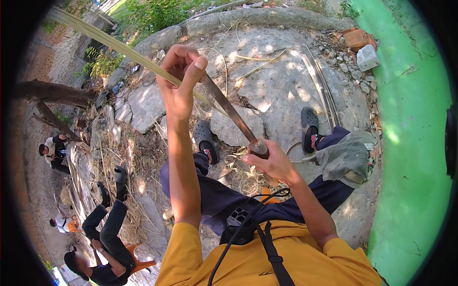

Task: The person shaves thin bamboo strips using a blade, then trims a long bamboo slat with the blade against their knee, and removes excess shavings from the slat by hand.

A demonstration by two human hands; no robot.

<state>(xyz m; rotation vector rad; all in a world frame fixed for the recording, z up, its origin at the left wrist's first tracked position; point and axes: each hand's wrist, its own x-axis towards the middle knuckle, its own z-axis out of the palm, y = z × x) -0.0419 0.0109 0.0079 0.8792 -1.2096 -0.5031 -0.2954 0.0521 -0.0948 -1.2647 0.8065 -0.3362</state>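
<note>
My left hand (179,93) is raised in front of me, its fingers and thumb closed round a long pale bamboo strip (114,45). The strip slants from the upper left, through the hand, and down to the blade. In my right hand (276,166) is the wooden handle of a long knife (229,109). Its dark, brown-stained blade points up and left, with the far end close to my left fingers. Strip and blade cross just right of my left hand; whether they touch, I cannot tell.
Long split strips (322,88) lie on the stony ground near my right clog (309,121). A grey cloth (346,159) drapes over my right knee. Pale shavings (238,174) litter the ground between my legs. A green wall (405,143) rises at right; a seated person (112,233) is at left.
</note>
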